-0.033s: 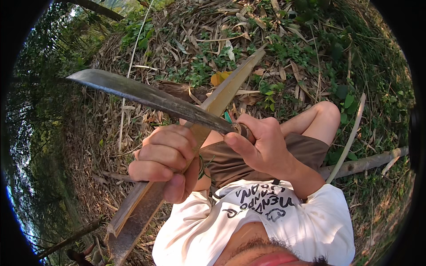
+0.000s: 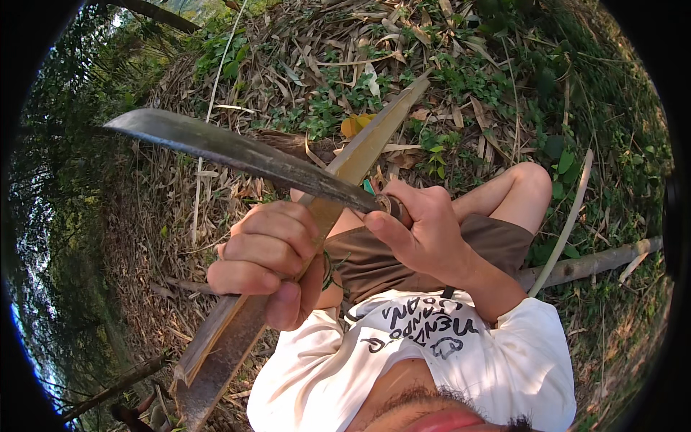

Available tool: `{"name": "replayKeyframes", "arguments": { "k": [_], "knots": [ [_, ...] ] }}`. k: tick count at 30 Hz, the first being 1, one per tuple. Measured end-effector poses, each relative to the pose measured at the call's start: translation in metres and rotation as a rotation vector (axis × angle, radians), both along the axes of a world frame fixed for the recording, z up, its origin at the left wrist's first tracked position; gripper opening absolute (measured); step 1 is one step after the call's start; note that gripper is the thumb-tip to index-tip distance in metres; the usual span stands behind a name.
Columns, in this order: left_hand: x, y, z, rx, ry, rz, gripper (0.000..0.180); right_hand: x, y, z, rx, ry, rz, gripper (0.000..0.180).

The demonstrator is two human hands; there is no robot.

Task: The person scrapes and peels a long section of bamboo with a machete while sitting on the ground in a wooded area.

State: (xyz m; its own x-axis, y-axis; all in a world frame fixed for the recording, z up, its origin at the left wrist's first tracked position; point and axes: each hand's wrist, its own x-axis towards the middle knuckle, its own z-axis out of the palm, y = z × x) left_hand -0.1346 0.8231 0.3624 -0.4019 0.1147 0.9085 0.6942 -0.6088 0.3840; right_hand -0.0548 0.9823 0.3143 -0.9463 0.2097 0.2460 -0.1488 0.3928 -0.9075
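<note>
My left hand (image 2: 270, 255) is closed around a long split piece of bamboo (image 2: 371, 151). The strip slants from the lower left, where its end looks split and rough, up to a narrower tip at the upper right. In my right hand (image 2: 428, 234) is the short handle of a machete (image 2: 237, 153), fingers wrapped round it and thumb near the blade's base. Its dark, slightly curved blade points to the upper left and crosses over the bamboo just above my left hand. Whether the edge bites into the bamboo, I cannot tell.
My bent leg (image 2: 507, 191) and brown shorts lie beneath the hands. A grey branch (image 2: 576, 270) and a slim pale stick (image 2: 565, 223) lie at the right. Dry leaves (image 2: 367, 43) and low green plants cover the slope; a thin pole (image 2: 209, 119) stands out at the left.
The machete blade has shifted very slightly to the left along with the right hand. The left hand and the bamboo look almost unmoved.
</note>
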Motion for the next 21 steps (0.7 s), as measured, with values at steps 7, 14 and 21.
{"name": "replayKeyframes", "arguments": {
  "k": [7,14,21],
  "knots": [
    [0.0,0.0,0.004,0.011,0.008,0.018,0.023,-0.005,0.011,0.002,0.033,-0.077,-0.024,0.052],
    [-0.003,-0.004,0.003,0.014,0.002,0.005,0.021,-0.037,0.051,-0.073,-0.017,-0.252,-0.215,0.065],
    [0.0,0.001,-0.003,0.108,0.044,0.047,0.018,-0.006,0.024,-0.022,0.01,-0.084,0.05,0.065]
  ]
}}
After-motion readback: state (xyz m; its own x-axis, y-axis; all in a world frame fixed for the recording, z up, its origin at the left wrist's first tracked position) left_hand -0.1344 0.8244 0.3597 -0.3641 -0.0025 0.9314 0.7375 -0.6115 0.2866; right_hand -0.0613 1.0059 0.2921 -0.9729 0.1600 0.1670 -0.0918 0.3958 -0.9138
